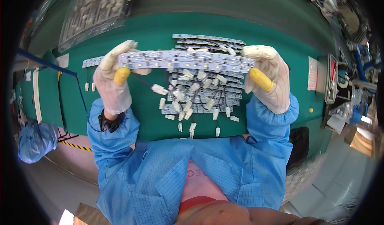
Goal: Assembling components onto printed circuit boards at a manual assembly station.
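Observation:
Between my two gloved hands I hold up a long white LED circuit board strip, its row of small yellow LEDs facing me. My left hand pinches its left end, and my right hand grips the right end. Both white gloves have yellow covers on the thumbs. From the strip's left end a dark wire runs down to a white connector. Behind and below the held strip lies a stack of similar LED strips, with several white connectors on dark wires spread over it.
Another LED strip lies beside my left hand on the green mat. At the back left rests a clear bag of white connector parts. A blue cord leads to my left wrist. A metal tray stands at the right.

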`<state>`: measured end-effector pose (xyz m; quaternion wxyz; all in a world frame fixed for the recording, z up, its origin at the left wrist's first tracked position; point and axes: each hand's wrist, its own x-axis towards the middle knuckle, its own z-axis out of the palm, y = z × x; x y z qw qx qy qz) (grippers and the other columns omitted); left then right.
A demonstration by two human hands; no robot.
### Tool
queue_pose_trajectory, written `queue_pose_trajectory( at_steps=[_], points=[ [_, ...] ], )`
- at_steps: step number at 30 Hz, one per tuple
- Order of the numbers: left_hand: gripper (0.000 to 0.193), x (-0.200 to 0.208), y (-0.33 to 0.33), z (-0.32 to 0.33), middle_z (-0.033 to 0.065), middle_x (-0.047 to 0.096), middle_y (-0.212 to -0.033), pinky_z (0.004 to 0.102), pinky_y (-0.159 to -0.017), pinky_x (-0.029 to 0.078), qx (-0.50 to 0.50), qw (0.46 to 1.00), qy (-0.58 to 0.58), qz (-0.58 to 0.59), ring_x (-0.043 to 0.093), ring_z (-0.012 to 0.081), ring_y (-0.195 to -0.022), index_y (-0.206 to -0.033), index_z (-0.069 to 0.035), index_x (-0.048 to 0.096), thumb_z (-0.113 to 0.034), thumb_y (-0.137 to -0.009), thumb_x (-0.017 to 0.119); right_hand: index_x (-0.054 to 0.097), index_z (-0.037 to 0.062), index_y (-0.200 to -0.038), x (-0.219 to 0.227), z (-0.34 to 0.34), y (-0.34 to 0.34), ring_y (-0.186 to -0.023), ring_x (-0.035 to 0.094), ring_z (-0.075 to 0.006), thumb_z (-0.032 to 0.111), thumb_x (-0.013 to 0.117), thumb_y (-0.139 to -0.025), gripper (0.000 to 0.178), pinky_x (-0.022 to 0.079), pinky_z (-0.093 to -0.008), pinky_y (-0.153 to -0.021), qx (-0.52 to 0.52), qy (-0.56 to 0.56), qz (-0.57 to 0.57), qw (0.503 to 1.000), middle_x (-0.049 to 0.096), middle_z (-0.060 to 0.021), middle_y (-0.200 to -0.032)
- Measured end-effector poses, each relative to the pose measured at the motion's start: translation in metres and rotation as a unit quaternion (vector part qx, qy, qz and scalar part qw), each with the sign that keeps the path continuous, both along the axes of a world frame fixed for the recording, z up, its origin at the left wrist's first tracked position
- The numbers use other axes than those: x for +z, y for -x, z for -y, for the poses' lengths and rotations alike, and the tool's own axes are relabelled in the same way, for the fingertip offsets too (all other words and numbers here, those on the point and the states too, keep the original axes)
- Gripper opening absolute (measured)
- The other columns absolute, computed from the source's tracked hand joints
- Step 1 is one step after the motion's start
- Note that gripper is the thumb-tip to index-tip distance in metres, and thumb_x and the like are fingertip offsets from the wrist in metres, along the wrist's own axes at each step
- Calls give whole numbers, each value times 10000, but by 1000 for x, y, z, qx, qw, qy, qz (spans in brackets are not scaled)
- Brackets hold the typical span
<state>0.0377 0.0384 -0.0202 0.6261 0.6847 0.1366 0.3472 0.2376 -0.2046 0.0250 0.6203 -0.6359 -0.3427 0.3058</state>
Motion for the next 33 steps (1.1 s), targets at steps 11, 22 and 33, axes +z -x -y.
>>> queue_pose_trajectory(
  at_steps=[11, 22, 33],
  points=[
    [600, 2, 6, -19, 143, 681, -908, 265, -761, 501, -92, 972, -215, 24, 671, 180, -783, -1178, 75, 545, -371, -806, 694, 541, -27, -1143, -11, -12, -9, -483, 489, -49, 443, 598, -875, 544, 348, -167, -453, -8, -10, 17, 1000, 588, -18, -631],
    [420, 15, 1, 7, 126, 671, -928, 234, -767, 477, -38, 999, -6, 4, 661, 160, -810, -1218, 44, 530, -238, -913, 593, 551, -5, -1122, -5, -6, -1, -503, 510, -73, 303, 693, -822, 453, 380, -191, -494, -39, -6, -21, 999, 568, -21, -614],
    [496, 10, -8, -1, 75, 638, -992, 238, -809, 420, 41, 980, -71, -178, 546, 100, -879, -1226, 0, 561, -404, -945, 499, 526, -51, -1164, 17, 3, 12, -563, 601, -111, 270, 704, -781, 530, 436, -189, -491, 51, -9, -54, 997, 634, -125, -928]
  ],
)
